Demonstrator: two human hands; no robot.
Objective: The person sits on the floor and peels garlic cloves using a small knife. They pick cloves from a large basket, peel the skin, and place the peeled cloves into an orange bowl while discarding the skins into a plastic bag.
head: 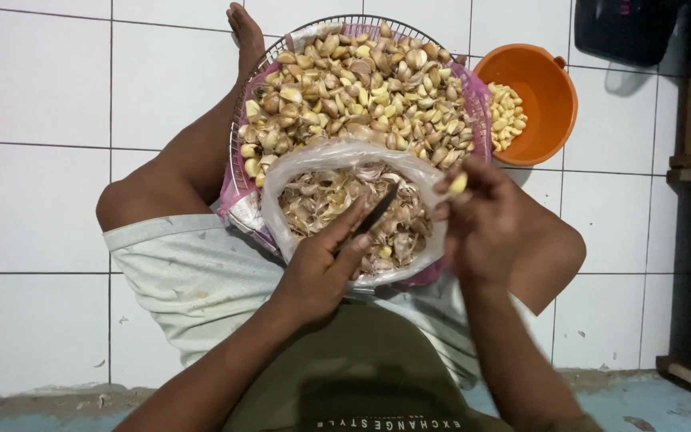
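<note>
Right hand [485, 228] pinches clove [458, 184]; left hand [321, 268] grips knife [375, 212].

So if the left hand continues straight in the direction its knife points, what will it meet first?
Probably the right hand holding a peeled garlic clove; the left hand aims its knife up-right over the bag of skins. Depth unclear.

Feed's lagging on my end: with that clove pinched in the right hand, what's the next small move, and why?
Probably carry the pale peeled garlic clove in the right hand over to the round orange plastic bowl and drop it in. It looks skinless, the bowl already holds peeled cloves, and the left hand rests the dark-bladed knife over the clear plastic bag of skins.
</note>
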